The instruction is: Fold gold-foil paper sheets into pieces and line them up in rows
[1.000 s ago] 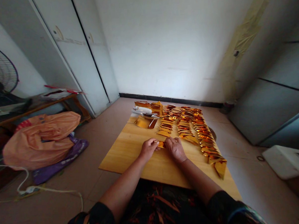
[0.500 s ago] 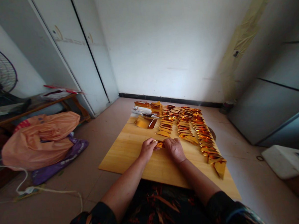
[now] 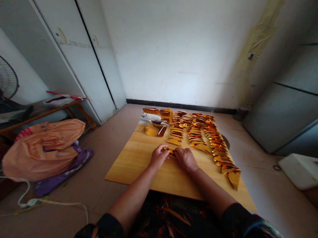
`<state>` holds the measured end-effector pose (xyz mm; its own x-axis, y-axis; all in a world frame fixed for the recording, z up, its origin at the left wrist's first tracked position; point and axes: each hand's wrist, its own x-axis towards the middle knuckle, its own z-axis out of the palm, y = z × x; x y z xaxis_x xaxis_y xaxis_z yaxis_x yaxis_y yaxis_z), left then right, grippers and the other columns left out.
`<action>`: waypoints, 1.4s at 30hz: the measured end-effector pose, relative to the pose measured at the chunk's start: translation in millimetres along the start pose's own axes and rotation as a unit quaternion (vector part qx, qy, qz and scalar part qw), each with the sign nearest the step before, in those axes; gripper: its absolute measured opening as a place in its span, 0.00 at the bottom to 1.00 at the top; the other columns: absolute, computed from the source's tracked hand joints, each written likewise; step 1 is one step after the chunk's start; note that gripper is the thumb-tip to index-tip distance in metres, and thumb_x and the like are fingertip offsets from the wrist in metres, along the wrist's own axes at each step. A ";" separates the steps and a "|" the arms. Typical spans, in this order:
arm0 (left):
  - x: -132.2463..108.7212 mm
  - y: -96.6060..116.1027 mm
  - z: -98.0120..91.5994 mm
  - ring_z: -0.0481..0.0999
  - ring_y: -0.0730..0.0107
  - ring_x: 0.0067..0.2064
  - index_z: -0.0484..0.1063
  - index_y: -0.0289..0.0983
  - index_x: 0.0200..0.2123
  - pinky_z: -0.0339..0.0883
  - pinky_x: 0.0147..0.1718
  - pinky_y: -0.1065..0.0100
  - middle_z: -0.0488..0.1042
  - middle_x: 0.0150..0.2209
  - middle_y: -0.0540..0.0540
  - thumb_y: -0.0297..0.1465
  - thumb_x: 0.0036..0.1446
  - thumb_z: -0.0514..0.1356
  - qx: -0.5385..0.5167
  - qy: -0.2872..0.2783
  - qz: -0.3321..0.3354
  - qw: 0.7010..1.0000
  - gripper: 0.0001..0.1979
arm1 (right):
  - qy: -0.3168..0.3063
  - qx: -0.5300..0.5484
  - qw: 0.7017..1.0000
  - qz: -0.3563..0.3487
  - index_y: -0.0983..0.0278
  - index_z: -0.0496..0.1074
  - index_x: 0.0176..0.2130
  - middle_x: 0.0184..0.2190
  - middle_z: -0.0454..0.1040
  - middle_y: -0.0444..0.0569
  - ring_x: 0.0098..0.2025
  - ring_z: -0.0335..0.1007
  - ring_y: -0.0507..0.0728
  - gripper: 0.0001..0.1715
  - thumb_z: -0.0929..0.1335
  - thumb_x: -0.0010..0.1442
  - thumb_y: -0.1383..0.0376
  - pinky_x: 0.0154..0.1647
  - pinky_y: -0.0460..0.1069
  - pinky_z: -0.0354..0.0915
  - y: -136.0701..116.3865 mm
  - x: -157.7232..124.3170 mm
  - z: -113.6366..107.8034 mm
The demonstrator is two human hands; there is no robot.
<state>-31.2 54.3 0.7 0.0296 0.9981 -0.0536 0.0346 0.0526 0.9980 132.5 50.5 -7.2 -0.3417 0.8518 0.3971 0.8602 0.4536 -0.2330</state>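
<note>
A: What comes first on the left?

B: A fan (image 3: 0, 71), then a crumpled peach-coloured sack (image 3: 42, 151) with a purple bag (image 3: 62, 178) lying against its lower edge.

A: And moving right, onto the wooden board (image 3: 126, 162)?

B: A flat gold sheet (image 3: 151, 129) lies towards its far left corner. Nearer the person comes the left hand (image 3: 159, 157), its thumb and fingertips pinched together on the left end of a small gold foil piece (image 3: 171, 151).

A: Where exactly is that piece, and how does it lie?

B: Between the two hands, around the middle of the board. Its long axis runs left to right, across the person's front, dipping slightly towards the right. The fingers cover both ends, so its full outline cannot be told.

A: What about the right hand (image 3: 187, 158)?

B: Its fingers are bent and close together, clamped on the right end. Its thumb is hard to make out.

A: Anything past that?

B: Folded gold pieces (image 3: 217, 147) stand behind and to the right in columns leading away from the person, most set crosswise; the nearest on the right has a corner pointing towards the person. Furthest right, a white box (image 3: 299, 171) sits beyond the board.
</note>
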 end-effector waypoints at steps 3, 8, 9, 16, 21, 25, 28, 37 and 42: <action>0.6 1.6 -1.1 0.72 0.76 0.21 0.73 0.34 0.37 0.64 0.21 0.75 0.74 0.26 0.51 0.30 0.46 0.61 -0.003 0.000 -0.012 1.000 0.12 | 0.001 0.007 1.000 -0.004 0.63 0.70 0.33 0.27 0.76 0.45 0.26 0.68 0.50 0.13 0.60 0.66 0.66 0.35 0.46 0.52 -0.2 0.3 -3.6; 1.8 0.8 -2.1 0.72 0.77 0.21 0.73 0.34 0.34 0.63 0.21 0.75 0.74 0.25 0.51 0.30 0.45 0.61 -0.017 0.004 -0.017 1.000 0.10 | -0.002 0.021 1.000 0.003 0.63 0.71 0.35 0.26 0.76 0.44 0.26 0.69 0.51 0.10 0.61 0.64 0.66 0.34 0.46 0.53 -0.4 -0.4 -7.9; 1.7 0.3 -2.2 0.72 0.77 0.21 0.72 0.34 0.33 0.64 0.21 0.75 0.74 0.25 0.50 0.30 0.45 0.61 -0.021 0.003 -0.018 1.000 0.10 | 0.001 0.026 1.000 0.006 0.63 0.71 0.37 0.26 0.76 0.45 0.27 0.69 0.51 0.09 0.62 0.63 0.65 0.34 0.46 0.54 -0.4 -0.8 -8.2; 1.2 -4.2 -1.3 0.72 0.75 0.24 0.71 0.34 0.30 0.66 0.25 0.73 0.74 0.26 0.50 0.28 0.42 0.62 -0.023 -0.013 0.008 1.000 0.09 | 0.054 0.109 0.993 -0.001 0.61 0.72 0.36 0.43 0.73 0.51 0.45 0.70 0.56 0.07 0.64 0.61 0.64 0.43 0.49 0.61 1.0 -1.1 -1.5; 2.7 -9.0 -2.9 0.70 0.75 0.26 0.72 0.35 0.27 0.63 0.26 0.74 0.72 0.23 0.52 0.27 0.41 0.62 0.037 -0.005 0.061 0.997 0.06 | 0.055 0.174 0.983 0.023 0.61 0.72 0.29 0.46 0.71 0.52 0.52 0.66 0.57 0.12 0.63 0.62 0.66 0.49 0.51 0.63 5.5 1.6 13.9; 3.9 -10.9 -3.7 0.69 0.74 0.26 0.72 0.35 0.27 0.61 0.25 0.74 0.71 0.22 0.52 0.31 0.41 0.63 0.045 -0.004 0.058 0.997 0.07 | 0.047 0.190 0.981 0.018 0.62 0.71 0.28 0.45 0.71 0.53 0.53 0.65 0.57 0.13 0.62 0.62 0.67 0.52 0.52 0.62 6.7 2.4 15.7; 3.4 -9.2 -3.3 0.69 0.73 0.25 0.71 0.35 0.26 0.61 0.27 0.73 0.71 0.22 0.51 0.36 0.42 0.63 0.028 -0.017 0.048 0.998 0.10 | 0.054 0.206 0.977 0.031 0.62 0.70 0.30 0.43 0.71 0.53 0.51 0.66 0.57 0.11 0.62 0.62 0.65 0.50 0.51 0.63 4.6 2.7 11.4; 0.2 -3.3 0.6 0.64 0.75 0.24 0.65 0.37 0.20 0.57 0.26 0.73 0.65 0.18 0.54 0.38 0.46 0.60 0.065 0.030 0.100 0.992 0.12 | -0.005 0.436 0.870 0.232 0.61 0.66 0.26 0.23 0.72 0.42 0.26 0.67 0.52 0.11 0.64 0.54 0.57 0.26 0.45 0.63 -10.1 5.1 10.2; -1.5 -1.9 3.4 0.62 0.76 0.24 0.63 0.37 0.22 0.56 0.25 0.75 0.62 0.20 0.55 0.36 0.47 0.60 0.054 0.049 0.109 0.991 0.10 | 0.019 0.490 0.825 0.282 0.61 0.66 0.25 0.20 0.70 0.42 0.23 0.66 0.52 0.11 0.66 0.49 0.57 0.24 0.46 0.62 -18.9 6.9 7.8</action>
<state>-27.9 52.6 -1.2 -0.0495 0.9840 0.1713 0.1445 -0.1626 0.9760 110.9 49.9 -7.0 0.0364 0.9993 0.0035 0.1529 -0.0021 -0.9882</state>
